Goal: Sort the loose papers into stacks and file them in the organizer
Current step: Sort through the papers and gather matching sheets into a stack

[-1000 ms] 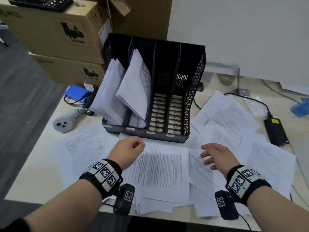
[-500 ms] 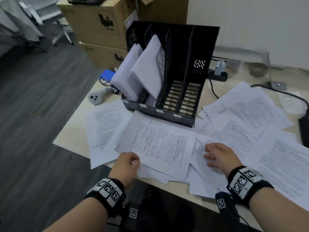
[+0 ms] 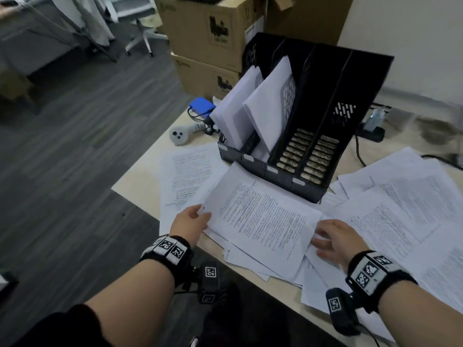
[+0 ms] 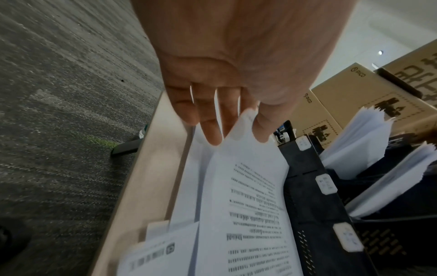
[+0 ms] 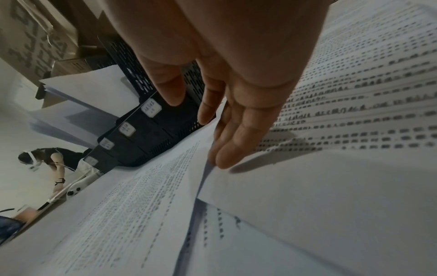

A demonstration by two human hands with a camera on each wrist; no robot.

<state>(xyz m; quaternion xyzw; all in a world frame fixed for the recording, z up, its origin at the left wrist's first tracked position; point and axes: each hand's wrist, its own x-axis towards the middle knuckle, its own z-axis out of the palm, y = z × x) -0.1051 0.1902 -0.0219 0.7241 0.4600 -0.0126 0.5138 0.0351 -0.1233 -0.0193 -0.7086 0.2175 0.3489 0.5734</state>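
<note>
The black organizer (image 3: pixel 325 101) stands at the back of the table, with white paper stacks (image 3: pixel 250 108) in its two left compartments; the two right ones show bare slotted floors. A printed sheet (image 3: pixel 260 221) lies on top of the loose pile in front of it. My left hand (image 3: pixel 200 216) pinches that sheet's left corner between thumb and fingers (image 4: pixel 236 130), and the corner is raised a little. My right hand (image 3: pixel 323 236) lies with straight fingers (image 5: pixel 222 158) against the sheet's right edge, on the papers beneath. The organizer's labelled front (image 4: pixel 314 186) is just beyond the sheet.
More printed sheets (image 3: pixel 400 209) cover the table's right side and one (image 3: pixel 190 171) lies at the left. A white controller (image 3: pixel 181 135) and a blue device (image 3: pixel 201 105) sit left of the organizer. Cardboard boxes (image 3: pixel 213 33) stand behind. A cable (image 3: pixel 358 151) runs at the right.
My left hand has taken the top sheet's left corner and lifted it slightly. My right hand has shifted up to the sheet's right edge. The view has swung left.
</note>
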